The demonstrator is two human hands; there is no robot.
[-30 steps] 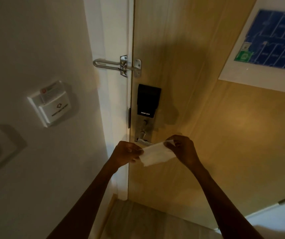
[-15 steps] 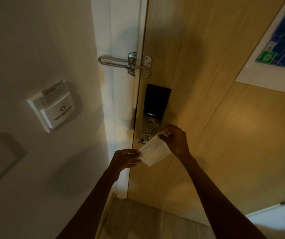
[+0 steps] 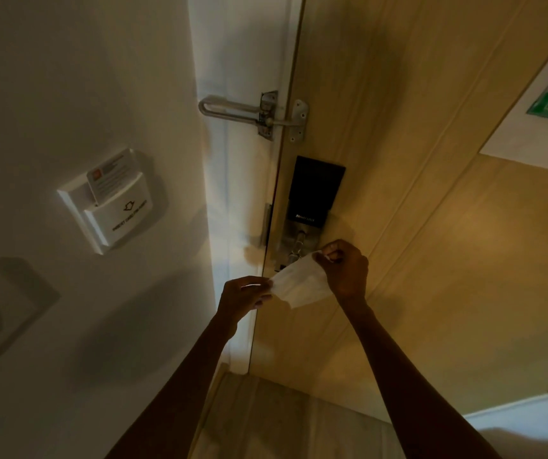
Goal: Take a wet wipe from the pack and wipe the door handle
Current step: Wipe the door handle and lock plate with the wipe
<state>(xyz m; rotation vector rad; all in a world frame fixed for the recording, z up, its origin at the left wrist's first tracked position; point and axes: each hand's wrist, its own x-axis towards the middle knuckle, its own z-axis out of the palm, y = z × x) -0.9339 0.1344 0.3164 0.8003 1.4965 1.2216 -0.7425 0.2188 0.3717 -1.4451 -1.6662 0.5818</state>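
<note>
Both hands pinch the wipe (image 3: 302,283) mid-frame: left hand (image 3: 244,298) low corner, right hand (image 3: 345,271) now raised beside the door handle (image 3: 294,251), closer than before. Wipe partly covers handle.

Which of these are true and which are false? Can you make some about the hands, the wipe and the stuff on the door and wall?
1. Both hands hold the white wipe. True: the left hand pinches one end, the right hand the other.
2. The black lock panel sits above the wipe. True.
3. The card holder on the wall is empty. False: a card sticks out of its top.
4. The silver swing latch is below the lock panel. False: it is above it.
5. The wipe is crumpled into a ball. False: it is stretched out between the hands.
</note>
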